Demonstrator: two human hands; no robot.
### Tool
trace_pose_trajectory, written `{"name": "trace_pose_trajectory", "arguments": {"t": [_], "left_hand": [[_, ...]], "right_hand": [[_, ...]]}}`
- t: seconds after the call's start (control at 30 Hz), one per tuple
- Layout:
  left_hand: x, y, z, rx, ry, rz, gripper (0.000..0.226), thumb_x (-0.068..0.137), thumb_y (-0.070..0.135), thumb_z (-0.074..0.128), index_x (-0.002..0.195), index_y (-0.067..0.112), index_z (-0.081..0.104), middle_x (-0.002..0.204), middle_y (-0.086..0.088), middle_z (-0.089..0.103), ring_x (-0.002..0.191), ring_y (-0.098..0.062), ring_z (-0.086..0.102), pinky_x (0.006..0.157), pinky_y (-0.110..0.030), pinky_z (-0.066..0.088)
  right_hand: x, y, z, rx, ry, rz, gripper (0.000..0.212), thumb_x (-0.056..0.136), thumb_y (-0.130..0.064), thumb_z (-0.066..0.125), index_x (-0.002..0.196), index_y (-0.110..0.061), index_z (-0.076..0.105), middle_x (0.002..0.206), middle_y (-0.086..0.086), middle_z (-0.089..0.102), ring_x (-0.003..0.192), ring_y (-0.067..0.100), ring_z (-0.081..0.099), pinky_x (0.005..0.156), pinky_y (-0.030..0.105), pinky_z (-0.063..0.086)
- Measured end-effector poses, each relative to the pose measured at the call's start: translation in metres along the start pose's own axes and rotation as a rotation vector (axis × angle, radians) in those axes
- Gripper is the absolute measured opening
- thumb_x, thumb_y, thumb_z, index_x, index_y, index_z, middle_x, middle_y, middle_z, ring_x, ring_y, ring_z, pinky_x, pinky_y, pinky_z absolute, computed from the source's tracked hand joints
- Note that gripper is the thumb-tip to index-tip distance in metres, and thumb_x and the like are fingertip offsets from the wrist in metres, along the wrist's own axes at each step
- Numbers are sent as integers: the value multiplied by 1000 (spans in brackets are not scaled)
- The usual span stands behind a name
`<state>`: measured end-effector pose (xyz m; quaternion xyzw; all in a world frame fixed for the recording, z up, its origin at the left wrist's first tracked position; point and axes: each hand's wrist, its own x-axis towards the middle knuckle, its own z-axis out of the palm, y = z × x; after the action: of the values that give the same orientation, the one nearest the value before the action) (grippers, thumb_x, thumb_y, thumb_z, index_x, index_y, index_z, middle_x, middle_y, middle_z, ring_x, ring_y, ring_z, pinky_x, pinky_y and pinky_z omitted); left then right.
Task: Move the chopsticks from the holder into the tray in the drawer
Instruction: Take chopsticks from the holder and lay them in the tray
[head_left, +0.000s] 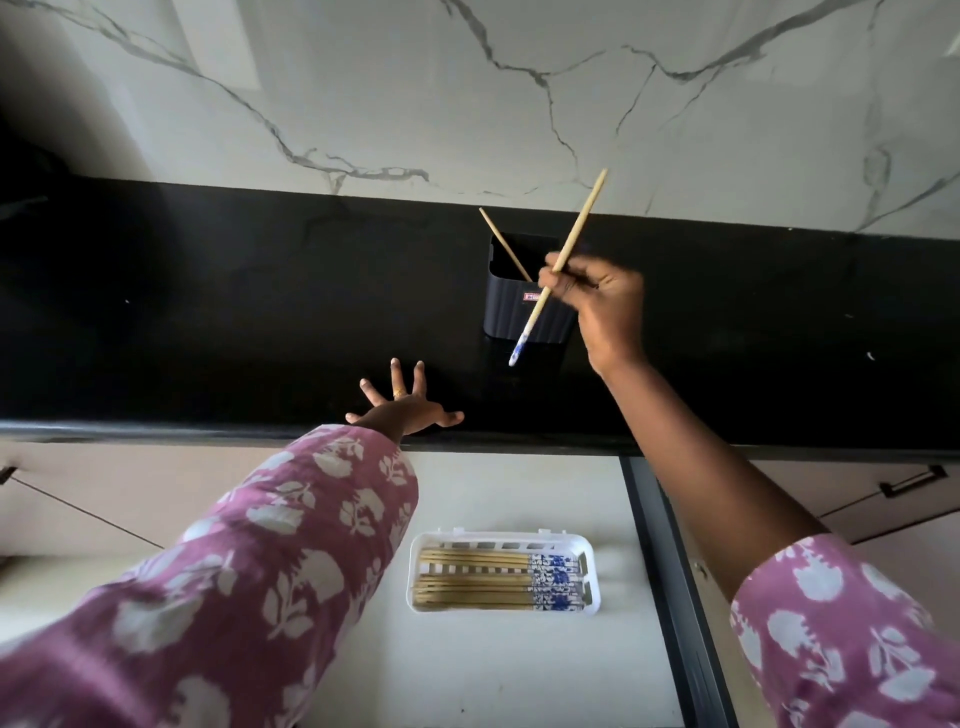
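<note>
My right hand (602, 306) pinches a bamboo chopstick (575, 234) with a blue-and-white end, held slanted in the air in front of the dark ribbed holder (509, 317) on the black counter. One more chopstick (501, 241) leans inside the holder. My left hand (402, 408) rests flat with spread fingers on the counter's front edge, left of the holder. Below, in the open drawer, a white slotted tray (589, 608) holds several chopsticks (483, 579) lying side by side, blue ends to the right.
The black counter (234, 312) runs across the view under a marble-patterned wall (467, 104). The drawer's pale floor (519, 670) surrounds the tray, with its dark rail (670, 571) on the right. Cabinet fronts with a handle (909, 480) flank the drawer.
</note>
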<state>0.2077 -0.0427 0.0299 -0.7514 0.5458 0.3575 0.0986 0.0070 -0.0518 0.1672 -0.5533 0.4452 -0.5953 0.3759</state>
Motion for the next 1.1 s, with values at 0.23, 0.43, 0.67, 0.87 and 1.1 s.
{"name": "trace_pose_trajectory", "arguments": {"t": [0.23,0.43,0.67,0.87,1.1], "left_hand": [[-5,0,1,-32,23,22,103,76,74,51,146,41,-17,155,9,-30,137,-47,-29,109,-69,0],[-4,-2,1,-48,23,49,103,77,73,50,147,38,-16,155,6,-29,136,-48,-30,110,-68,-2],[1,-4,0,-65,9,57,105,76,74,51,147,38,-17,155,4,-31,134,-49,-32,110,-68,-3],[8,-4,1,-26,8,50,107,74,76,51,147,38,-19,153,1,-34,134,-49,-33,109,-68,-4],[18,-7,4,20,6,51,108,73,79,47,147,37,-18,153,-3,-33,137,-45,-30,108,-69,-6]], "right_hand": [[-65,46,6,-153,-338,251,35,71,10,72,104,-1,67,61,-17,71,61,-5,67,65,11,54],[-122,105,7,-478,-658,406,27,69,5,75,96,6,72,93,21,73,56,-13,60,71,9,49],[-190,157,3,-997,-1023,342,15,80,-2,58,89,-1,70,92,16,73,89,28,69,76,29,51],[-216,180,4,-1100,-1023,345,32,93,-20,37,101,-7,65,106,20,65,103,29,61,81,31,44],[-231,198,0,-1153,-1039,59,22,92,-29,38,81,-15,52,93,19,61,84,24,52,67,25,30]]}}
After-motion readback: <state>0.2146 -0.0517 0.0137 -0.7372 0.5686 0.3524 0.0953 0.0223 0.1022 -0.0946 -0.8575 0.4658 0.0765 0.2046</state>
